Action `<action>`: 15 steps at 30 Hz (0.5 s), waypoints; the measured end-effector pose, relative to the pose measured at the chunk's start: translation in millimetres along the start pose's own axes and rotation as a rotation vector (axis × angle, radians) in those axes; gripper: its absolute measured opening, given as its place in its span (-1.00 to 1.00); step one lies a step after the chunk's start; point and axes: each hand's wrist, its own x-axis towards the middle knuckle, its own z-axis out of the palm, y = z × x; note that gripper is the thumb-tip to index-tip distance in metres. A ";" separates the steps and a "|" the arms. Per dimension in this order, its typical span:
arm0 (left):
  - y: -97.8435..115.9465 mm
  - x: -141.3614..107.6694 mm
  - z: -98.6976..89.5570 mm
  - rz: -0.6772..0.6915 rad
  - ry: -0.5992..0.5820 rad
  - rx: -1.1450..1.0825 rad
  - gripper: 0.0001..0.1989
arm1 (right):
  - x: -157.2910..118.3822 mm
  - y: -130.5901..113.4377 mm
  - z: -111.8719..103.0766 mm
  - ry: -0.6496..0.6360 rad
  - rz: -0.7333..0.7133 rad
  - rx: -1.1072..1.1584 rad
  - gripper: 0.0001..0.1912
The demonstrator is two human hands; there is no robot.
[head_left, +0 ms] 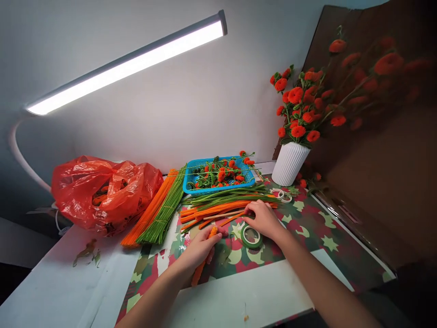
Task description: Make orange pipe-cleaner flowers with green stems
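Note:
My left hand (201,246) is closed round an orange fuzzy strip (199,273), whose lower end hangs below the palm and whose top shows by the thumb. To the right, my right hand (261,218) reaches to the near edge of the loose orange and green stems (218,208), fingers bent together; what lies between its fingertips is too small to tell. Just below that hand a roll of green tape (251,237) lies on the patterned cloth (235,259).
Behind the stems stands a blue basket (186,184) of small orange flowers. Orange and green stem bundles (160,209) and a red plastic bag (112,196) are left. A white vase (290,164) of flowers, scissors (285,196) and a lamp (129,64) also show.

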 end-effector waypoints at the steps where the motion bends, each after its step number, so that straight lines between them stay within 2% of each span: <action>1: 0.0 0.6 -0.5 0.015 0.022 0.011 -0.67 | 0.0 0.4 -0.3 -0.009 0.009 -0.009 -0.92; 3: 0.2 1.9 -1.5 0.046 0.068 0.014 -0.65 | 0.2 0.4 -0.8 -0.025 0.022 -0.021 -0.97; 8: -3.1 8.3 -3.5 0.099 0.150 0.015 -0.57 | 0.8 2.1 1.4 -0.083 -0.001 -0.076 -0.88; 12: -8.2 13.8 -5.3 0.115 0.163 0.024 -0.54 | 4.1 11.3 0.8 -0.018 -0.088 -0.089 -0.90; 15: -11.6 16.2 -6.6 0.109 0.174 0.016 -0.51 | 6.8 18.7 -8.9 0.035 -0.112 0.046 -0.87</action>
